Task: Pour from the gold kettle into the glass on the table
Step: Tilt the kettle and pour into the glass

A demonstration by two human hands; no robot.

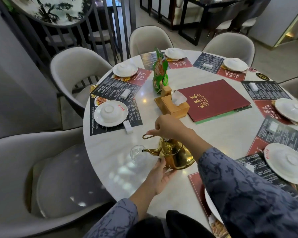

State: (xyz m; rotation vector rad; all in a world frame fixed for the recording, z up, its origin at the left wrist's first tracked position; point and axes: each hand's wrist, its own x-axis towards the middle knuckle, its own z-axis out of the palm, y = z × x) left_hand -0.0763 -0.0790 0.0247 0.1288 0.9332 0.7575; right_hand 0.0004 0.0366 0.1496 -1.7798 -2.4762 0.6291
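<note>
The gold kettle (176, 156) stands near the front of the round white table (213, 134), its curved spout pointing left over the rim of a clear glass (138, 154). My right hand (169, 126) is closed on the kettle's thin wire handle above the lid. My left hand (160, 176) cups the kettle's lower left side with the fingers spread against it. I cannot tell whether liquid is flowing; the glass looks transparent and blurred.
A wooden tissue box (174, 104), a green snack bag (160, 73) and a red menu folder (213, 98) occupy the table's middle. Place settings with white plates (110, 113) and dark mats ring the edge. Grey chairs (41, 169) surround the table.
</note>
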